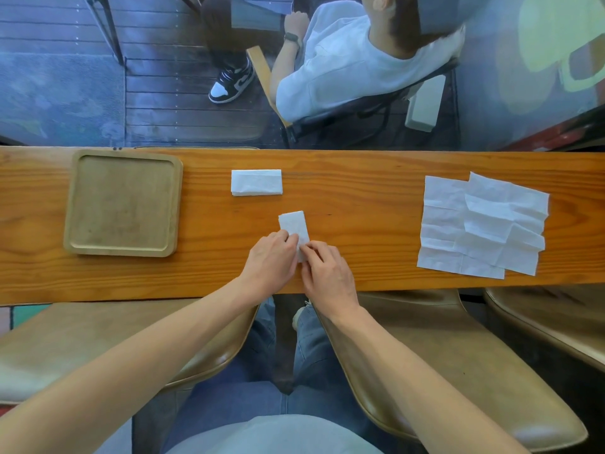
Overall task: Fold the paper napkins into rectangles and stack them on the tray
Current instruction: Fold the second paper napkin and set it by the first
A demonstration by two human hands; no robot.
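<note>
A narrow folded white napkin [294, 225] lies on the wooden table [360, 204] in front of me. My left hand [270, 263] and my right hand [329, 276] both pinch its near end with curled fingertips. A second folded napkin [256, 182], a neat rectangle, lies farther back at the centre. Two unfolded creased napkins [481, 224] overlap each other at the right. A square wooden tray [73, 204] with nothing in it sits at the left.
Beyond the table's far edge a person in a white shirt [343, 60] sits on a chair with their back to me. Tan chair seats [458, 371] stand below the near table edge on both sides of my legs.
</note>
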